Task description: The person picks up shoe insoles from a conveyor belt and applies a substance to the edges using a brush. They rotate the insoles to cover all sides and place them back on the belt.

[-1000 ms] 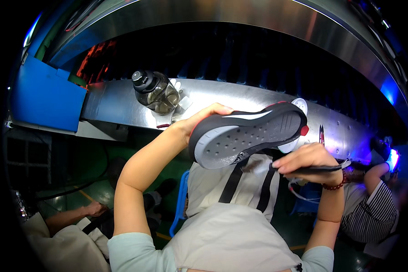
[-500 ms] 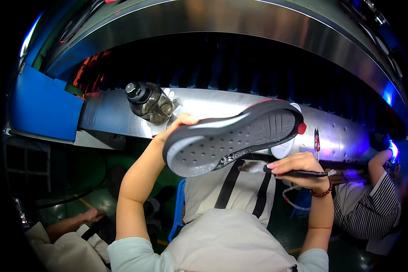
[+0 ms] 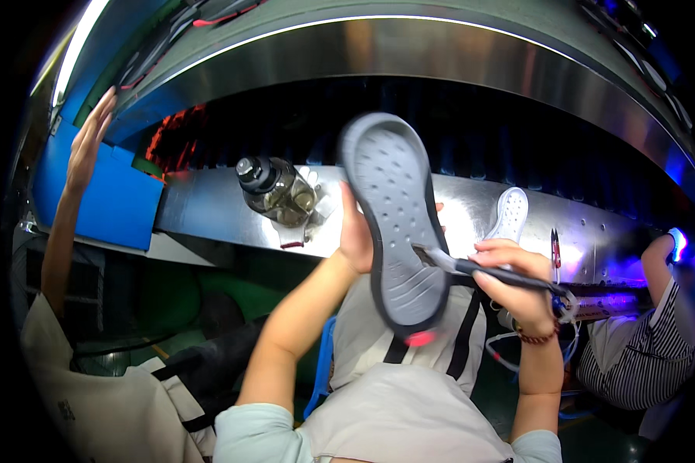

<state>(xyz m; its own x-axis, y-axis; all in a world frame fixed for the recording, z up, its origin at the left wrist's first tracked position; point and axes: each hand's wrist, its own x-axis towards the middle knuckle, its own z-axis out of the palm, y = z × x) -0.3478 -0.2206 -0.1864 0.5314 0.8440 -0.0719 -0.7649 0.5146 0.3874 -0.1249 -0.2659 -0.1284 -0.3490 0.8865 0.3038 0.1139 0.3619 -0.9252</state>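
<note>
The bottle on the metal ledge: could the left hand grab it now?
Probably not: the left hand holds the shoe sole. Once freed, its way to the nearby bottle looks fairly open.

The right hand [image 3: 527,302] holds a brush [image 3: 465,267] at the grey sole [image 3: 394,208].

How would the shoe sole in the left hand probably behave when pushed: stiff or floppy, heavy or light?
The shoe sole would probably feel fairly stiff: neither end visibly sags though the left hand grips near the middle. It seems light, since one hand supports it. Pushed at one end, it might pivot around that grip.
</note>
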